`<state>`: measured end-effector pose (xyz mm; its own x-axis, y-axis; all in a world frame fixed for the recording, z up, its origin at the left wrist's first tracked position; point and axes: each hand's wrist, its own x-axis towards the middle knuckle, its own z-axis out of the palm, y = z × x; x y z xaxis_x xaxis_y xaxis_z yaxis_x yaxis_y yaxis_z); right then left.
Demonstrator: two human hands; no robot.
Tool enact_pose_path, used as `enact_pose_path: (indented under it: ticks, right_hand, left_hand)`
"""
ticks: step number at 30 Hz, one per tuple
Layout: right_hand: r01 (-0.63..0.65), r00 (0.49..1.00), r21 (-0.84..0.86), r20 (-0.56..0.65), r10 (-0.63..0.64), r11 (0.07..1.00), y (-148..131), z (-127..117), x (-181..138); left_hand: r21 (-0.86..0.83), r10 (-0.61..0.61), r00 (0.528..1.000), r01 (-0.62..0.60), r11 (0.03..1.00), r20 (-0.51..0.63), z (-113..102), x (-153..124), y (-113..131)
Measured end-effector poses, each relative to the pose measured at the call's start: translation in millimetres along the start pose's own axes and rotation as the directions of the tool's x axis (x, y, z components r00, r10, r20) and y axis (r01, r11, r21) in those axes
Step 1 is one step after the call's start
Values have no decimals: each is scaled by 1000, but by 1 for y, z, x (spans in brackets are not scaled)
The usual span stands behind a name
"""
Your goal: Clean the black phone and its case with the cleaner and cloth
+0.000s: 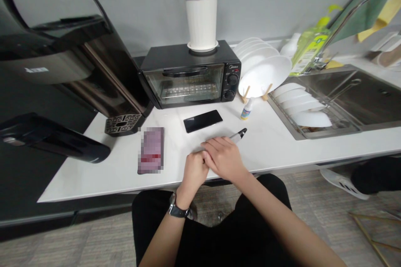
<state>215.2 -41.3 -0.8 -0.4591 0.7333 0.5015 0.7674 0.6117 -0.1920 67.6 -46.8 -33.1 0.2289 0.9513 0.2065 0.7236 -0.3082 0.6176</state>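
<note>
At the counter's front edge my hands rest together. My left hand (196, 170) is closed in a loose fist, with its fingertips partly hidden. Across its knuckles lies my right hand (224, 157), fingers pressed together and slightly curled, the thumb touching the left fist; I see nothing held in either. Just behind the right hand, a slim grey pen-like tool with a black end (242, 133) lies on the counter, its middle covered by the fingers. A black smartphone (203, 121) lies flat beyond. To its right stands a small white bottle with a blue and yellow label (246, 110).
A blurred-out purple rectangular item (151, 150) lies left on the white counter (119, 179). Behind are a dispenser machine (94, 66), a toaster oven (191, 77) topped by a utensil holder (202, 23), and racked plates (265, 75). The sink (363, 96) is right, a black bottle (56, 139) far left.
</note>
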Motion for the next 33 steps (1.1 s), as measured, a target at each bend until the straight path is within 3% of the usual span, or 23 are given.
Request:
enact_pose_path:
  ticks: [4,6,12,15,20,26,33]
  right_hand:
    - [-170,983,-71,-76,165,983,55,-13,0]
    - [-213,973,-71,-110,205,974,59,-14,2]
    - [-77,991,110,-98,87,991,-14,9,4]
    - [-30,998,87,-48,34,996,-28,13,2]
    - [3,1000,-5,-31,-3,1000,8,2,-2]
    - [-156,983,-57,-104,150,986,63,-12,-1]
    - [-233,959,-15,-167,227,972,59,-7,-1]
  left_hand:
    - [-130,11,1000,-13,991,-14,-2,1,5]
    - [-162,4,1000,-7,987,-25,-2,2,7]
    - [-4,27,1000,-27,1000,-11,0,4,1]
    - [13,36,999,-36,999,5,0,3,-3]
    - [0,20,1000,-20,1000,-9,-1,1,1]
    - [-153,-4,999,-2,988,-33,-1,1,7]
    - [-149,-26,999,21,989,-28,-1,1,7]
